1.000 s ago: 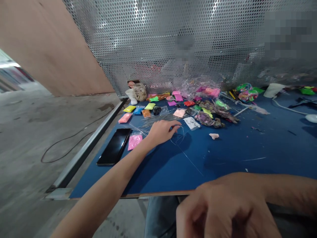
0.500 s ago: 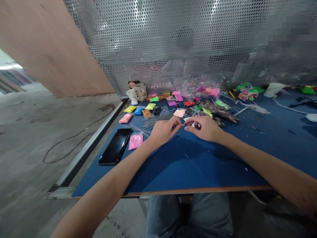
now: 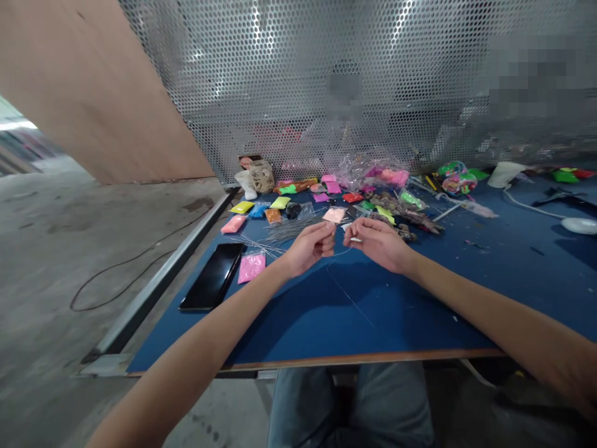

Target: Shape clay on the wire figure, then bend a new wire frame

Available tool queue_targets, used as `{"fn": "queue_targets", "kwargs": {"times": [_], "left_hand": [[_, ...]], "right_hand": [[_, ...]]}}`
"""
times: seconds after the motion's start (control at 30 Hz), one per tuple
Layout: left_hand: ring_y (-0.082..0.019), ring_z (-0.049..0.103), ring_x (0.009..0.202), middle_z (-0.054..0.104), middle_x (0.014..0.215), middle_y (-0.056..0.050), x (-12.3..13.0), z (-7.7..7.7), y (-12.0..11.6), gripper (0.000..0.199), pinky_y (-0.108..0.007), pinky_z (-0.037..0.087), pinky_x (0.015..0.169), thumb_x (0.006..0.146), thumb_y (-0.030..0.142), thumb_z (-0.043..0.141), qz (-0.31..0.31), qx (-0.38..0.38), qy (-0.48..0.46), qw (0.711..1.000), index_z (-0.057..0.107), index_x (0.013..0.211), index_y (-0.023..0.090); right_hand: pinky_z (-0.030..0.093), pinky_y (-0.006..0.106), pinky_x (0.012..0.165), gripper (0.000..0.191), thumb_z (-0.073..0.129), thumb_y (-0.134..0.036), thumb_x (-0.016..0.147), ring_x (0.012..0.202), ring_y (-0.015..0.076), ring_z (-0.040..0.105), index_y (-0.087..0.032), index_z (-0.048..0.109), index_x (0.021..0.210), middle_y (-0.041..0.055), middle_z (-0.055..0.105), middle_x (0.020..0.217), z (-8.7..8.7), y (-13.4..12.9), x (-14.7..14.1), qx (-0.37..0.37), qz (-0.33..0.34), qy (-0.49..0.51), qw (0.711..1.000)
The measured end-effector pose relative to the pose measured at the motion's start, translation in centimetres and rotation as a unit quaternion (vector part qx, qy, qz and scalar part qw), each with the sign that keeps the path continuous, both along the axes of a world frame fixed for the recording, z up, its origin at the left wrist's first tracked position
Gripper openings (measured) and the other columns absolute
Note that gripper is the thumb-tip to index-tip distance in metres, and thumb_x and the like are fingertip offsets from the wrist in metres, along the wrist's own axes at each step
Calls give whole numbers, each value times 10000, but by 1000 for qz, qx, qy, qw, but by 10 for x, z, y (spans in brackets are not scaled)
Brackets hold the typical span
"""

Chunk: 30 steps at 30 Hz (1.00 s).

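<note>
My left hand [image 3: 310, 250] is closed with its fingers curled and thumb on top, just above the table's middle. My right hand [image 3: 379, 246] faces it across a small gap, thumb and fingers pinched together. A thin wire [image 3: 344, 252] curves below the gap from one hand to the other; its ends are hidden in the fingers. Another thin wire [image 3: 351, 298], bent near its far end, lies on the blue table [image 3: 298, 330] in front of my hands. Behind my left hand lies a bundle of straight grey wires [image 3: 289, 231].
A black phone [image 3: 212, 277] and a pink clay packet [image 3: 252, 267] lie left of my left forearm. Several bright packets, crumpled clear plastic [image 3: 357, 171] and a rough brown piece [image 3: 413, 213] line the back, before a perforated metal panel [image 3: 289, 81]. A white cord [image 3: 532, 205] runs at right.
My hands have moved slightly apart, and my left hand has turned so its curled fingers show. The curved wire between them shows more clearly. The view has shifted slightly.
</note>
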<state>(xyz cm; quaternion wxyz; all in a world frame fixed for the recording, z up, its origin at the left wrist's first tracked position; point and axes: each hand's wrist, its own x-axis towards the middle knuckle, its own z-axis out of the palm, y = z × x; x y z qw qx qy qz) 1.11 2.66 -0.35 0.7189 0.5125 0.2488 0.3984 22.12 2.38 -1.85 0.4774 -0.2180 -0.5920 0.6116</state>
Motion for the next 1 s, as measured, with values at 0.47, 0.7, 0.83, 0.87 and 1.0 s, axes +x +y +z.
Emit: {"fn": "queue_targets", "kwargs": {"times": [0.47, 0.7, 0.83, 0.87, 1.0], "left_hand": [[-56, 287, 475, 310, 531, 100, 10, -7, -5, 325, -215, 410, 564, 919, 465, 669, 74, 147, 29, 986, 574, 846, 163], [-103, 508, 635, 514, 638, 39, -10, -12, 12, 389, -293, 486, 809, 974, 521, 554, -62, 255, 230, 937, 577, 836, 158], [-131, 599, 741, 665, 740, -15, -16, -12, 19, 372, -269, 450, 790, 1017, 499, 479, -85, 302, 294, 903, 591, 921, 158], [-135, 610, 765, 681, 764, -23, -16, -12, 20, 369, -267, 448, 796, 1022, 494, 469, -89, 306, 299, 899, 591, 931, 158], [-136, 612, 757, 678, 753, -20, -17, -12, 21, 361, -264, 452, 790, 1027, 479, 455, -98, 306, 304, 897, 593, 933, 158]], "right_hand": [[378, 260, 539, 202, 644, -400, 961, 501, 85, 357, -201, 626, 930, -77, 392, 588, -3, 9, 2, 52, 13, -48, 997], [346, 266, 551, 210, 554, -394, 990, 549, 110, 461, -201, 631, 966, -31, 548, 672, -2, 9, 12, 215, -50, -340, 914], [344, 260, 582, 190, 528, -349, 989, 570, 100, 467, -193, 636, 1002, -15, 616, 758, 0, 9, 7, 271, -63, -388, 879], [349, 260, 590, 198, 524, -347, 988, 582, 104, 478, -189, 642, 1000, -9, 627, 765, 0, 10, 7, 269, -60, -393, 877], [400, 266, 640, 201, 537, -331, 971, 676, 135, 561, -179, 668, 973, 17, 673, 803, -2, 15, 12, 240, -18, -413, 878]]}}
